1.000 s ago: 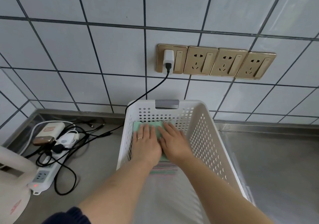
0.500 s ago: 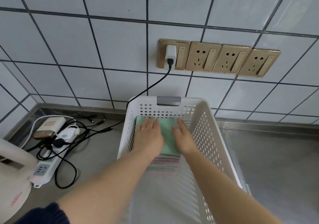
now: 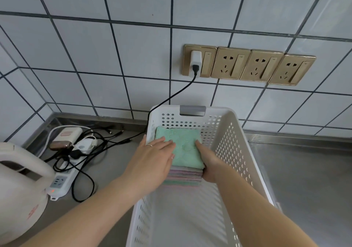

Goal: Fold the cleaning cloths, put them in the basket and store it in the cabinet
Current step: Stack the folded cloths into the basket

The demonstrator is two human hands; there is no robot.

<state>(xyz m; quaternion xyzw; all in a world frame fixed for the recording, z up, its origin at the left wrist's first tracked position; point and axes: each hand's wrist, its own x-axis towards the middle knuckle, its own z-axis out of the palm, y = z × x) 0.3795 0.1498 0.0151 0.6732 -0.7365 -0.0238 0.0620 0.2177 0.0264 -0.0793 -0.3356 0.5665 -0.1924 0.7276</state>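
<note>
One white perforated basket (image 3: 224, 151) stands on the steel counter (image 3: 304, 170), its far end against the tiled wall (image 3: 95, 56). Inside it, at the far end, lies one stack of folded cleaning cloths (image 3: 183, 176). The top cloth (image 3: 181, 144) is green; beneath it the folded edges show grey, pink and green layers, roughly six to eight in all, though the edges are too close-packed for a firm count.

Two hands are in the basket. The left hand (image 3: 154, 157) lies flat on the left part of the top cloth, fingers straight and together, gripping nothing; one ring is visible on a finger. The right hand (image 3: 209, 163) is at the right side of the stack, fingers extended along the top cloth's right edge and the palm against the stack's near right corner. Whether its thumb hooks under the stack cannot be determined.

On the wall: four gold socket plates (image 3: 247, 65) in one row. One white charger (image 3: 195, 64) occupies the leftmost plate, with one black cable (image 3: 171, 98) running down behind the basket.

On the counter left of the basket: one white power strip (image 3: 61, 184), one tangle of black and white leads (image 3: 91, 142), one white and brown device (image 3: 64, 138), and one white kettle (image 3: 19, 189) at the frame's left edge.
</note>
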